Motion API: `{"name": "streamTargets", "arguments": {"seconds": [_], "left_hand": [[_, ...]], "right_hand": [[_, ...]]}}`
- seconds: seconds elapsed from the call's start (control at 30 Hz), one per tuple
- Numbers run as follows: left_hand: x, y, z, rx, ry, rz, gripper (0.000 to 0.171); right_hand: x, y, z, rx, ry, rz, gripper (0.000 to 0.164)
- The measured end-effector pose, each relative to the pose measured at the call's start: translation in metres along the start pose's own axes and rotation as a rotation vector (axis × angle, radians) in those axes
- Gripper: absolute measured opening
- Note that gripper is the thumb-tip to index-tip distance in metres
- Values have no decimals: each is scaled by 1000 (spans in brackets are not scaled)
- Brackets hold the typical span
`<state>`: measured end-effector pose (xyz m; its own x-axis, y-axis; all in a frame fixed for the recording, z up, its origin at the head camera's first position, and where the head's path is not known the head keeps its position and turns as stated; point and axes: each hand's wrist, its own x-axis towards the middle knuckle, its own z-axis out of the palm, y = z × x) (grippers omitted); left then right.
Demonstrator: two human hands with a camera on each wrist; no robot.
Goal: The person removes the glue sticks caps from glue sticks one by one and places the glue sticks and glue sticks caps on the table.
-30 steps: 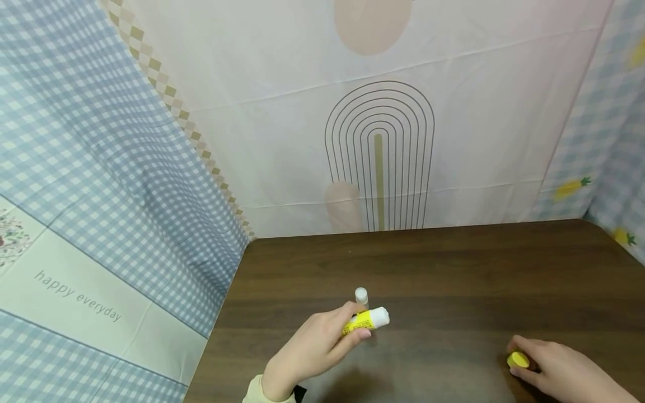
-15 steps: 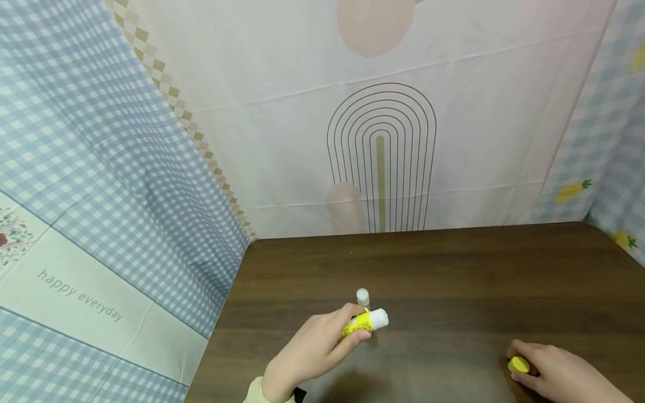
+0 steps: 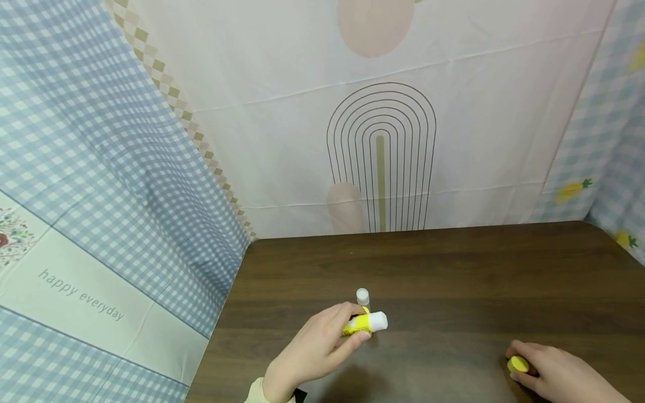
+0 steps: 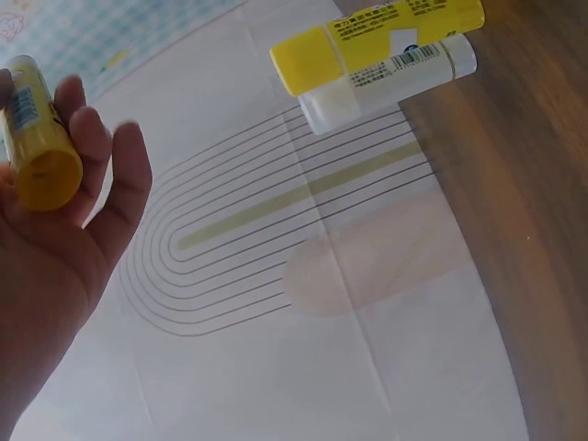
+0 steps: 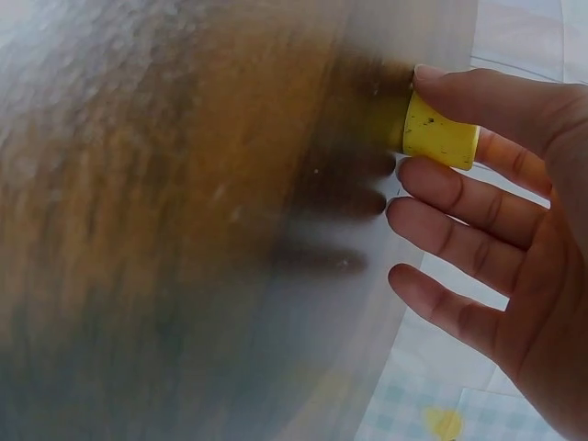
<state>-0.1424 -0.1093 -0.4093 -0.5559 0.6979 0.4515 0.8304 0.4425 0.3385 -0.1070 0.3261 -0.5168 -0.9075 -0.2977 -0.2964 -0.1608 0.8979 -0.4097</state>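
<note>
My left hand (image 3: 319,341) holds a glue stick (image 3: 358,324) above the table, its fingertips and thumb around the yellow body. The white end points right; in the left wrist view the yellow base faces the camera. Close behind this hand stands a white glue stick (image 3: 363,296), partly covered by it in the head view. Beside that one is a yellow glue stick (image 4: 377,46), upright too and mostly hidden from the head camera. At the lower right, my right hand (image 3: 559,366) pinches a small yellow cap (image 3: 518,364) at the tabletop between thumb and forefinger, other fingers spread.
The dark wood table (image 3: 443,268) has a shiny surface that mirrors the right fingers. A pale printed cloth (image 3: 282,157) hangs along its back edge. Blue checked cloth (image 3: 126,140) covers the left side, and more hangs on the right.
The glue stick in my left hand has tilted slightly, its white end dropping a little. My right hand stays in place with the cap. The head view has shifted slightly.
</note>
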Motion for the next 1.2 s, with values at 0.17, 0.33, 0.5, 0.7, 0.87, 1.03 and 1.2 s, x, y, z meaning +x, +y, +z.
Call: {"name": "streamTargets", "arguments": {"seconds": [0.17,0.33,0.5,0.7,0.87,1.03,1.2], "left_hand": [[-2,-3,3,-7,38,-18,27],[-5,-6,4,9,78,1,27],[-7,-6,5,2,78,-2,26],[-9,-8,6,-33,85,1,26],[-9,-9,7,-28,92,13,26],[-11,-6,6,-78,58,-55,26],[-14,-4,6,-135,54,-80,29]], "right_hand": [[1,0,-1,-2,7,2,26],[1,1,0,-4,15,21,26],[0,2,2,-20,32,11,26],[2,-1,2,-5,20,56,27],[2,0,4,-2,22,59,26],[0,0,4,6,26,55,25],[0,1,5,18,21,53,25]]}}
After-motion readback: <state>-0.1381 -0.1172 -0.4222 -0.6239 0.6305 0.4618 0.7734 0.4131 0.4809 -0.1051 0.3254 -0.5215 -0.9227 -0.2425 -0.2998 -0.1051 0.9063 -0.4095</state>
